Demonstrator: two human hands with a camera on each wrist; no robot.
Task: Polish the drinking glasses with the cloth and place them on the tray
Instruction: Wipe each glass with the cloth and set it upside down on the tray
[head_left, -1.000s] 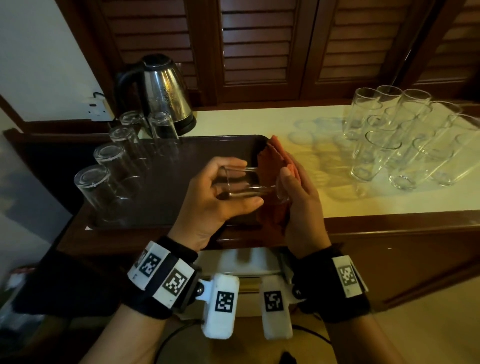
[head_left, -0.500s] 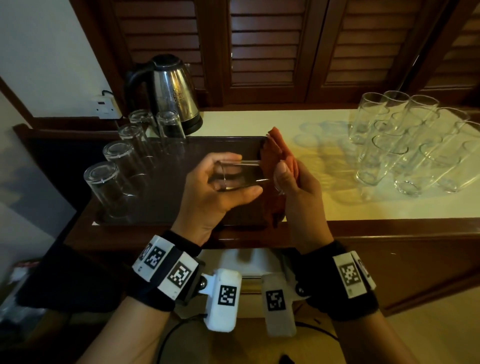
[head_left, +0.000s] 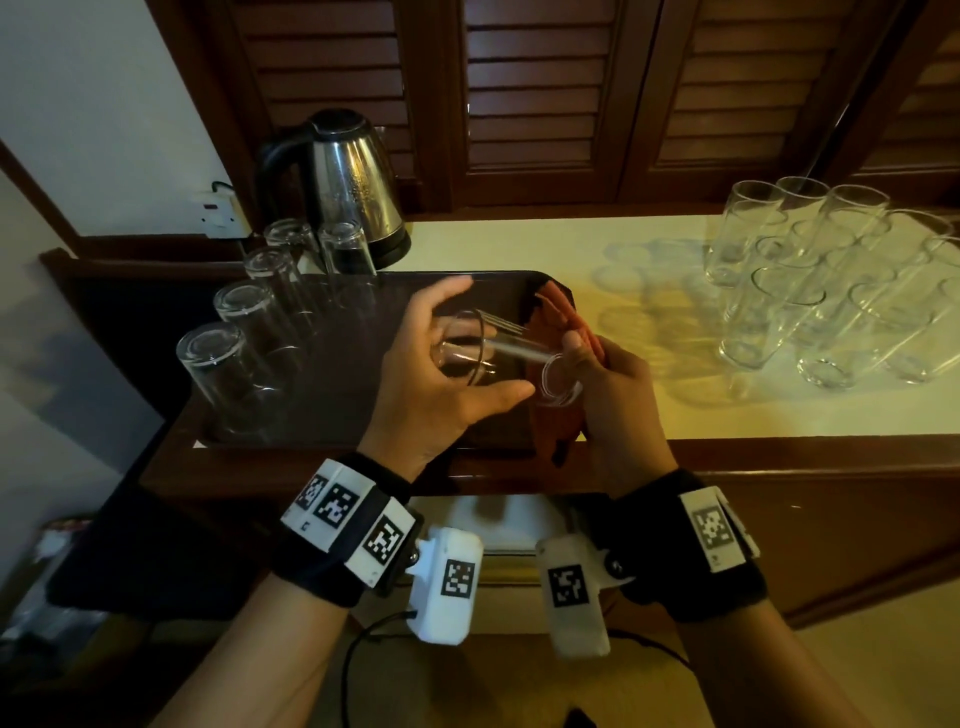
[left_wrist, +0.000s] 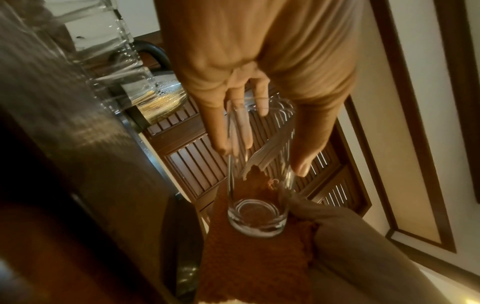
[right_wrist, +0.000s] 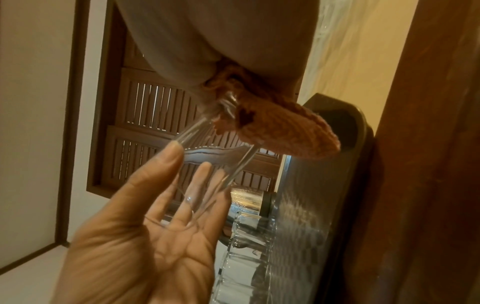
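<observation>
A clear drinking glass (head_left: 511, 353) lies sideways between my hands above the dark tray (head_left: 337, 441). Its base presses into the orange cloth (head_left: 556, 312), which my right hand (head_left: 587, 364) grips bunched round that end. My left hand (head_left: 483, 343) is at the rim end with straight, spread fingers; the thumb lies under the glass. The left wrist view shows the glass (left_wrist: 259, 185) standing base-first on the cloth (left_wrist: 249, 267), with the left fingers (left_wrist: 228, 127) along its wall. In the right wrist view, the cloth (right_wrist: 285, 127) covers the base of the glass (right_wrist: 215, 156) and the left palm (right_wrist: 155, 216) faces it.
Several upturned glasses (head_left: 228, 374) stand along the tray's left side. A cluster of upright glasses (head_left: 810, 280) stands on the pale counter at the right. A steel kettle (head_left: 353, 182) is behind the tray, with a wall socket (head_left: 218, 213) to its left. The wooden counter edge (head_left: 779, 457) runs in front.
My left hand gripped the glass before; now its fingers have straightened and lifted off, leaving the thumb beneath. The glass has swung so that its rim faces me more.
</observation>
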